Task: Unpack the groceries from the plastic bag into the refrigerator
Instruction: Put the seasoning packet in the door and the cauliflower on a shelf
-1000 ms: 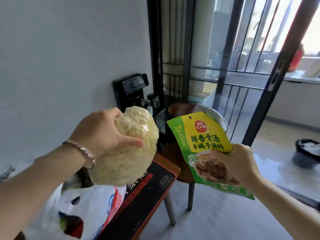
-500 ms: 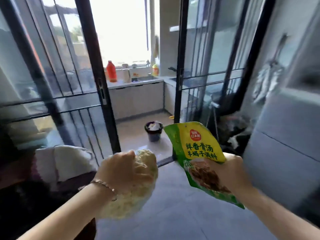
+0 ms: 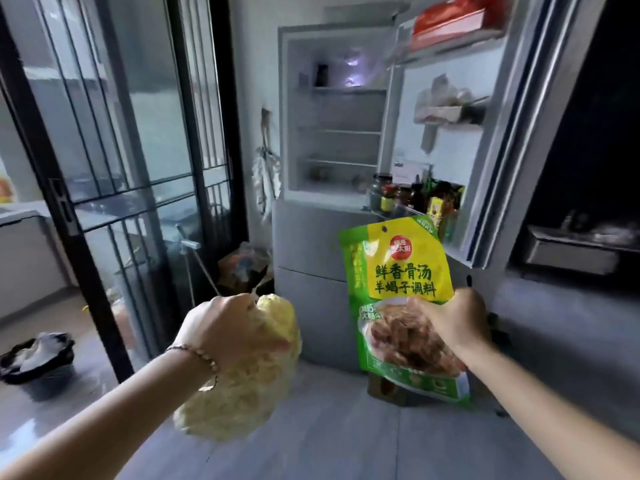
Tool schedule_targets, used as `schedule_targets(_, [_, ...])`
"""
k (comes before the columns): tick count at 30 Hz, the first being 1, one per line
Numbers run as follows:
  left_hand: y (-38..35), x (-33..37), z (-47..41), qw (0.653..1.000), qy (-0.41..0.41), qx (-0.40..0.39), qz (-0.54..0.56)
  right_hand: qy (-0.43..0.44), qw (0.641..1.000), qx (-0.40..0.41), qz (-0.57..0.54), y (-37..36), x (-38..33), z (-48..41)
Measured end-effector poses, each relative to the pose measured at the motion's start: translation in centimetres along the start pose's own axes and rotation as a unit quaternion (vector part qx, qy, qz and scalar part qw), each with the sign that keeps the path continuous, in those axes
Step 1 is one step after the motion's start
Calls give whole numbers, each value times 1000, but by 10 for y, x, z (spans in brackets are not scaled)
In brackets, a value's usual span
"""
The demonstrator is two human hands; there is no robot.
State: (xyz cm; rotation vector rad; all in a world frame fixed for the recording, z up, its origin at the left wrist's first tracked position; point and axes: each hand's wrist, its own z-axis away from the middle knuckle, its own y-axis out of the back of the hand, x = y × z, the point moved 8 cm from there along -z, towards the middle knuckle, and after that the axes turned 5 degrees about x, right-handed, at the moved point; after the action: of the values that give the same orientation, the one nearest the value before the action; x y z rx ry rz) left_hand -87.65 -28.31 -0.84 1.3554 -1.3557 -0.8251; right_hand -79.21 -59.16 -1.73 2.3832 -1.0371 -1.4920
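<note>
Grey tiled floor (image 3: pixel 329 445), dim room w/ black-framed glass sliding doors (image 3: pixel 114 168) at 9–10 o'clock. White refrigerator (image 3: pixel 311 306) stands at 12 o'clock, upper door (image 3: pixel 450 140) swung open to approx 1 o'clock; wire shelves inside look mostly bare. Door's bottom rack holds dark jars & bottles (image 3: pixel 408 197); red packet (image 3: pixel 450 15) in top rack.

Left hand (image 3: pixel 225 330), beaded bracelet (image 3: pixel 201 355) at wrist, is clenched round a pale yellow-white cauliflower head in clear wrap (image 3: pixel 239 403), hanging at 7 o'clock. Right hand (image 3: pixel 450 320) grips the lower right edge of a green & yellow seasoning pouch w/ red logo (image 3: pixel 398 271), upright at 4 o'clock, in front of the fridge's lower section. Black bin (image 3: pixel 34 355) at far 8 o'clock on floor.
</note>
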Motion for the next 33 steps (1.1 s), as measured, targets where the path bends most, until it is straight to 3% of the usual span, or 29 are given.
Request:
schedule_targets(9, [-57,150,-176,995,-95,-4,1,67,989,108,-82,47,46,-172])
schedule_targets(17, [-85,235,-312,987,-157,0,22,94,959,259,-61,54,53,-316])
schedule_targets(26, [-141,282,-453,963,-254,-73,44,183,926,315,101,6,47,-396])
schedule_targets(33, [-196,312,-515,909,-379,-170,-16,252,879,326,240,-45,45,-420])
